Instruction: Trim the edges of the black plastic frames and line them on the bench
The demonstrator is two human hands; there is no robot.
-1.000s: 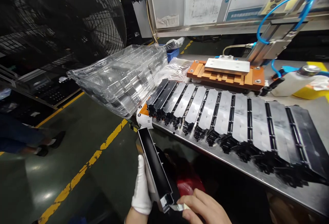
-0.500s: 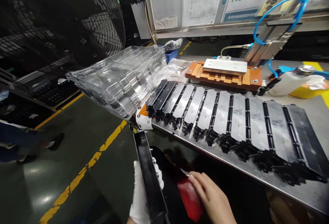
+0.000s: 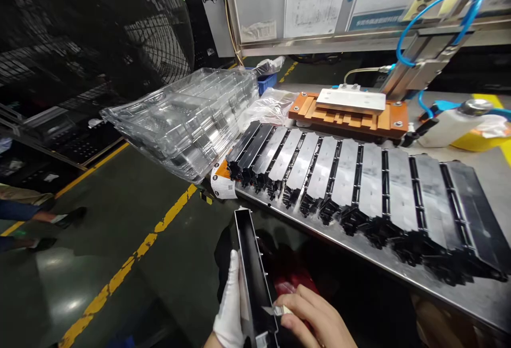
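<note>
My left hand (image 3: 230, 305), in a white glove, is wrapped round a long black plastic part (image 3: 255, 263) with an open channel, tilted below the table edge. My bare right hand (image 3: 315, 319) pinches a small blade-like tool (image 3: 275, 311) with a pale handle; its tip is at the right rim of the black part. Behind my right hand is something red (image 3: 293, 273), partly hidden. On the metal table lies a row of several black parts with silvery top faces (image 3: 369, 183).
An orange fixture (image 3: 347, 116) with a metal plate stands behind the row. Stacked clear plastic trays (image 3: 187, 119) are at left. A white bottle (image 3: 447, 127) and blue hoses are at right. A person's legs (image 3: 24, 212) show at far left.
The black part in my left hand has moved right and slightly down. My right hand has brought the tool from beside the part to its rim. The person's legs have moved right.
</note>
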